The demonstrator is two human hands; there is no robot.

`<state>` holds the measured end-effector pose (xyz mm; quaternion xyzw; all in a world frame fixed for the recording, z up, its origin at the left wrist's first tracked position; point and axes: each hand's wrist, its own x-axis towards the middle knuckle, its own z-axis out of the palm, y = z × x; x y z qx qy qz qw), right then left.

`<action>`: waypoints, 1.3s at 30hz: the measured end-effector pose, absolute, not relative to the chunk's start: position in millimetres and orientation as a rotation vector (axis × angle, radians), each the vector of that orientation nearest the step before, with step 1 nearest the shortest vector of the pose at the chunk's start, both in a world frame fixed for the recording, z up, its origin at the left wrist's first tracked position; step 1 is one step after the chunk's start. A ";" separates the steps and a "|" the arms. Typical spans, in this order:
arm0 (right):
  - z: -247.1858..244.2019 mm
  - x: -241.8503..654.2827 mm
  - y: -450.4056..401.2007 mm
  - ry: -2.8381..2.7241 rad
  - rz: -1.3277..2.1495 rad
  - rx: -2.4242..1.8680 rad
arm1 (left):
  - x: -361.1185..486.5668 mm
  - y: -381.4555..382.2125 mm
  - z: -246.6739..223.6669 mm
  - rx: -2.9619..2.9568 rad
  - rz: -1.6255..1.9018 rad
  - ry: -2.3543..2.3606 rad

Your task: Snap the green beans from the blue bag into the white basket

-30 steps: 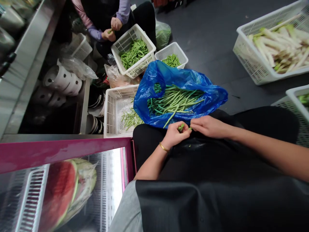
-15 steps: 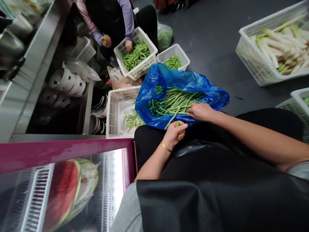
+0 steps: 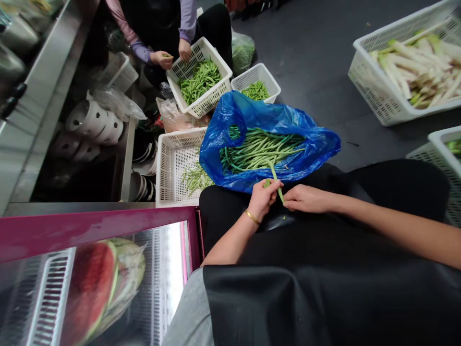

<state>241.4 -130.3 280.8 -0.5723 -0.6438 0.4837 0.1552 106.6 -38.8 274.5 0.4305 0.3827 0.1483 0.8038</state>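
Observation:
A blue plastic bag [image 3: 230, 180] lies open in front of my lap, with many long green beans [image 3: 266, 146] inside. Between my hands runs one long green bean [image 3: 275, 175], its upper part reaching over the bag's near edge. My left hand [image 3: 264, 197], with a gold bangle at the wrist, is closed on this bean and also on short green pieces. The fingertips of my right hand [image 3: 304, 198] pinch the bean's lower end. Left of the bag, a white basket [image 3: 163, 168] holds some bean pieces [image 3: 196, 179].
Across from me a person [image 3: 154, 29] handles beans over a white basket [image 3: 216, 98]; a smaller basket [image 3: 275, 86] stands beside it. A crate of white-stemmed vegetables [image 3: 374, 96] is at right. A pink-framed glass case [image 3: 108, 226] with watermelon is at lower left.
My right hand has drawn back from the bag toward my lap and now holds the bean's end beside my left hand. The other person's hands have moved closer together.

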 end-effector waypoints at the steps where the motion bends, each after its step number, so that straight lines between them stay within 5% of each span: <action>1: 277.0 241.6 -130.9 -1.732 1.584 -1.597 | 105.1 -40.5 276.3 0.978 0.352 0.824; 5: 274.9 257.3 -133.1 -1.499 1.939 -1.540 | 95.6 -38.3 288.4 1.049 0.420 0.721; 14: 316.3 284.1 -96.8 -0.706 1.375 -1.362 | 86.3 -42.1 303.3 1.153 0.119 0.558; 22: 322.9 238.3 -132.0 -0.989 0.973 -1.487 | 95.1 -29.9 283.9 0.788 0.378 0.877; 27: 296.1 223.4 -128.8 -0.893 1.388 -1.378 | 97.8 -26.3 289.1 0.851 0.521 0.867; 33: 275.1 237.0 -126.5 -1.491 0.928 -1.911 | 90.3 -40.8 288.3 1.401 0.190 0.792; 39: 303.5 255.6 -138.6 -1.878 1.222 -1.407 | 82.8 -42.3 297.8 1.179 0.001 0.544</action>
